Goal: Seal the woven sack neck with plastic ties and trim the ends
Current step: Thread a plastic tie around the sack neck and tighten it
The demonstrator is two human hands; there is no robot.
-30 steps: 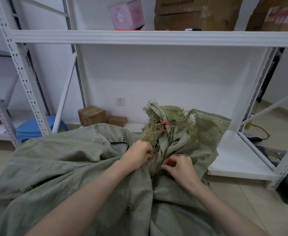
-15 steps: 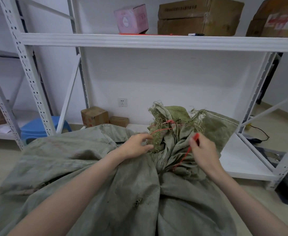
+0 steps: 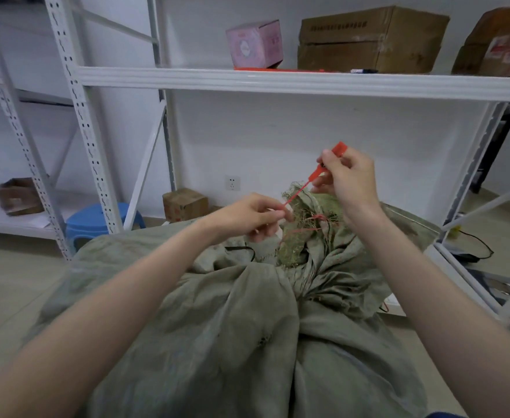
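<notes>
A large grey-green woven sack (image 3: 217,327) lies in front of me, its frayed neck (image 3: 305,227) bunched up at the far end. A thin red tie (image 3: 314,221) is wound around that neck. Above the neck I hold a loose red plastic tie (image 3: 314,176) stretched between both hands. My right hand (image 3: 348,182) pinches its flat head end, raised high. My left hand (image 3: 255,215) pinches its thin tail end, lower and to the left. A black tie (image 3: 241,250) lies on the sack below my left hand.
White metal shelving (image 3: 278,81) stands behind the sack, with a pink box (image 3: 255,43) and cardboard boxes (image 3: 368,40) on top. A blue stool (image 3: 97,218) and a small carton (image 3: 184,203) sit at floor level. A black cable (image 3: 474,245) lies on the right.
Both hands have lifted off the sack neck. My right hand has pulled a red tie up and away, and my left hand has caught its tail end.
</notes>
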